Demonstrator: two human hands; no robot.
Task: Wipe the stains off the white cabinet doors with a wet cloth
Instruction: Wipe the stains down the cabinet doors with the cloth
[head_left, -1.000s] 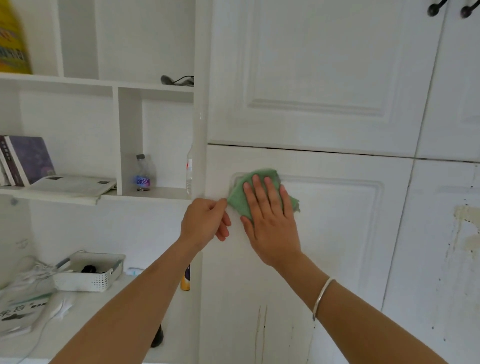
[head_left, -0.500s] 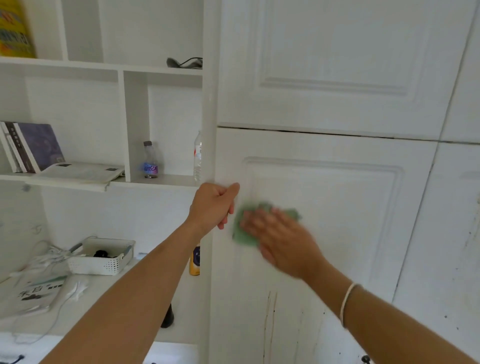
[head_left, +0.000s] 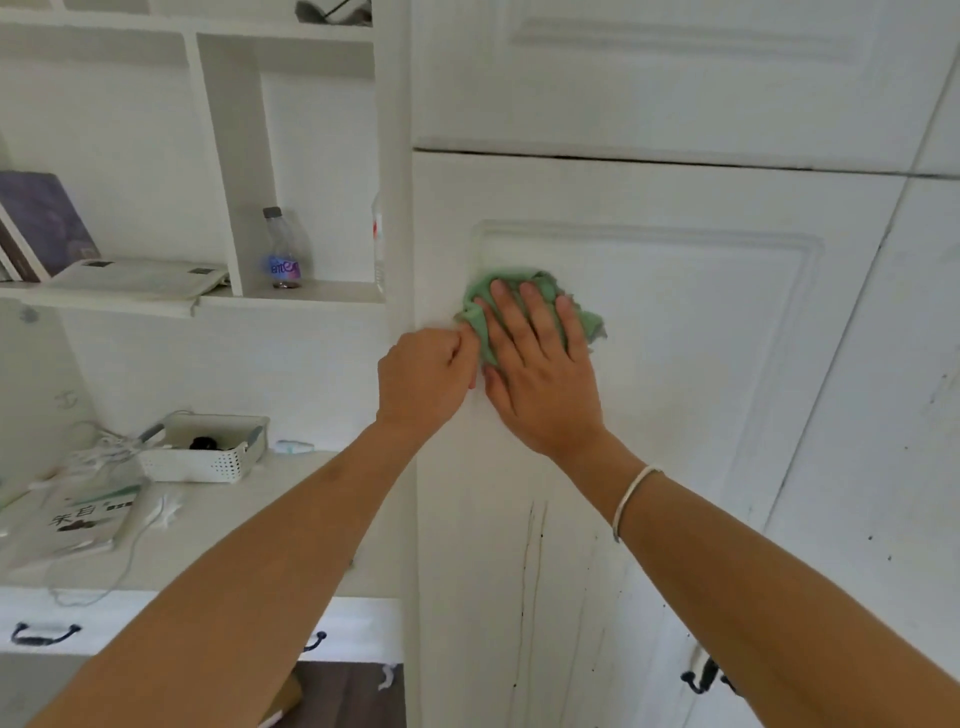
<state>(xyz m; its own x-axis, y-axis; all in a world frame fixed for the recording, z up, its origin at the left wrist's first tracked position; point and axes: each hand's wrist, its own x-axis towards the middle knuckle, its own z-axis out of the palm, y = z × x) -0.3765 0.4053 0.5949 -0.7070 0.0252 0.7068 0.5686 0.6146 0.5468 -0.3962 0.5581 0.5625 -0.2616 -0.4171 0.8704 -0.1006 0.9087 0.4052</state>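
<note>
Cloth (head_left: 480, 297) and right hand (head_left: 540, 374) back up near cabinet door (head_left: 685, 374) panel's corner

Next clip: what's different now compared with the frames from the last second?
The right hand wiped the green cloth down the cabinet door, then partway back up; it now presses flat near the panel's left edge. Unchanged: the left hand curled at the door's edge, dark streaks lower down.
</note>
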